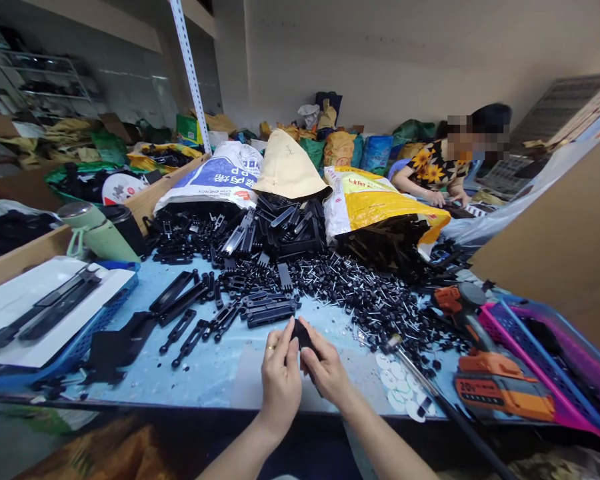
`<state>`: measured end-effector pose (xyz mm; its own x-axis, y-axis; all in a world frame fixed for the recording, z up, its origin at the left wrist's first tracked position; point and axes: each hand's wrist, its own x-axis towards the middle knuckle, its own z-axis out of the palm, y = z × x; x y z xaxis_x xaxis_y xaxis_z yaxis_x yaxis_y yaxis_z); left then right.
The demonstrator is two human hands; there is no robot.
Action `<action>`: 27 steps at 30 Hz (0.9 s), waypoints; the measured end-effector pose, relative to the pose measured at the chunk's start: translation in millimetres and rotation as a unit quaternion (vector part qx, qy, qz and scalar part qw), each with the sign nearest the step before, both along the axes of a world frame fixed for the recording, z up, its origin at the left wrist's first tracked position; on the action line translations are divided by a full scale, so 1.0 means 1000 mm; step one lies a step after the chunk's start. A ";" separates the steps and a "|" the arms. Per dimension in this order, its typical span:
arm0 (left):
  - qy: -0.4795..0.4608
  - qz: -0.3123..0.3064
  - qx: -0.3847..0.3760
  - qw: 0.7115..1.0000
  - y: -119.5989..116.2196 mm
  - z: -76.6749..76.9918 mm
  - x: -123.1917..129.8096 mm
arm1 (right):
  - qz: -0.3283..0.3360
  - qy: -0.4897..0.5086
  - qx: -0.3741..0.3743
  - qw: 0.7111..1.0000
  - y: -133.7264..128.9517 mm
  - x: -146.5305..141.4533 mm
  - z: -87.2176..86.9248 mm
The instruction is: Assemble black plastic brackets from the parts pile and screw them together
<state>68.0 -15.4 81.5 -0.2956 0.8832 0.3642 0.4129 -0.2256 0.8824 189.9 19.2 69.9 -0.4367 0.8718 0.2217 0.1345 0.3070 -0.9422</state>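
While left hand (281,373) and right hand (326,368) together pinch small black part (303,335) over near side of blue worktop (205,377), black-headed, metal-shanked screws (380,297) heap beyond; flat white discs (399,385) and orange drill (487,364) lie rightward; behind, tan sack (290,167) and shiny yellow-white sack (380,203) open onto piled black pieces (294,223).

Blue-covered table (200,377), heaped black parts (271,311), loose screws (375,300), white discs (397,387), orange-and-black cordless drill (475,333), blue basket (105,317)

The held piece (303,335) looks matt, the yellow sack (375,208) glossy plastic, the screws (376,303) shiny metal.
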 end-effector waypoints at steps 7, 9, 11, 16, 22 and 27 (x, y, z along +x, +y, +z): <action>-0.014 -0.034 -0.091 0.995 0.009 -0.026 -0.008 | 0.021 -0.147 0.053 0.987 0.013 0.005 -0.013; 0.032 -0.010 -0.133 0.990 0.010 -0.036 -0.012 | 0.014 -0.240 0.091 0.966 0.040 0.021 -0.013; 0.167 -0.041 -0.118 0.978 0.013 -0.040 -0.016 | -0.069 -0.312 0.123 0.940 0.079 0.045 -0.009; 0.444 -0.270 -0.049 0.853 0.032 -0.032 -0.021 | -0.374 -0.435 0.114 0.811 0.185 0.122 0.018; 0.513 -0.222 -0.092 0.824 0.037 -0.026 -0.019 | -0.459 -0.449 0.046 0.765 0.252 0.174 0.037; 0.490 -0.196 -0.150 0.836 0.027 -0.034 -0.025 | -0.426 -0.464 0.066 0.774 0.250 0.175 0.042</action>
<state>42.9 11.9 47.0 0.3482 0.9374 0.0068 0.9169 -0.3421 0.2057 364.7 268.9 111.9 0.2596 0.9276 0.2687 0.9409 -0.1802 -0.2869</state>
